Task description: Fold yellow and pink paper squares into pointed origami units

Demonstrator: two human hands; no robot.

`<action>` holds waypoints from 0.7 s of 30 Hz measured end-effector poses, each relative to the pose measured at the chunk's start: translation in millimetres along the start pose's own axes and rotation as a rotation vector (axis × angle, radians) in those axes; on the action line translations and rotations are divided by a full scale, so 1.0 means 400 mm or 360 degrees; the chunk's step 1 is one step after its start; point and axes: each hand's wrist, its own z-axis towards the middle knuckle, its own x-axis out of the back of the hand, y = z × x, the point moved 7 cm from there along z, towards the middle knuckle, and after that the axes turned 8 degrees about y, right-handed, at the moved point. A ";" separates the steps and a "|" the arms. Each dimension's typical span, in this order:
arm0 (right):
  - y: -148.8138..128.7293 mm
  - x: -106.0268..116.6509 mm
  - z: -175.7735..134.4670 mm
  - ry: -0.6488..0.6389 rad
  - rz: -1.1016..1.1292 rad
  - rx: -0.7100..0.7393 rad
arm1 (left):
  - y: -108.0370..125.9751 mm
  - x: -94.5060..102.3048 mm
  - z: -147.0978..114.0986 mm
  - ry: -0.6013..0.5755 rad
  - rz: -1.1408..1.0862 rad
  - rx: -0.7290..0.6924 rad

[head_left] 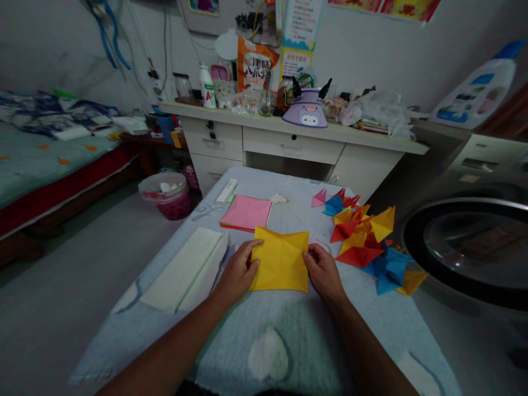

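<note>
Between my two hands is a yellow sheet of origami paper (281, 261) with crease lines across it, held just above or on the cloth-covered table. My left hand (239, 270) pinches its left edge between thumb and fingers. At the right edge, my right hand (324, 270) grips the paper in the same way. Beyond the sheet lies a stack of square paper (247, 212) with pink on top. Folded paper pieces (363, 234) in red, yellow, blue and pink are heaped to the right.
A folded pale cloth or paper (185, 269) lies to the left, with a small white box (226, 191) behind it. A cluttered white desk (289, 144) stands beyond the table. On the floor at left is a bin (169, 201); at right, a washing machine (474, 181).
</note>
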 end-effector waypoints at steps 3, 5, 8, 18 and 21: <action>-0.009 0.006 -0.001 0.0050 -0.0073 0.0046 | -0.014 -0.007 -0.001 -0.0004 -0.0016 0.0004; -0.011 0.010 -0.002 0.0083 -0.0104 0.0059 | -0.025 -0.011 -0.002 -0.0004 -0.0038 0.0018; -0.005 0.011 -0.002 0.0080 -0.0118 0.0036 | -0.035 -0.012 -0.001 0.0018 -0.0047 0.0038; -0.009 0.006 0.002 0.0059 -0.0261 0.0070 | -0.020 -0.001 0.004 0.0030 0.0040 -0.0006; -0.010 0.009 0.004 0.0114 -0.0262 0.0135 | -0.020 -0.001 0.003 0.0008 0.0026 -0.0005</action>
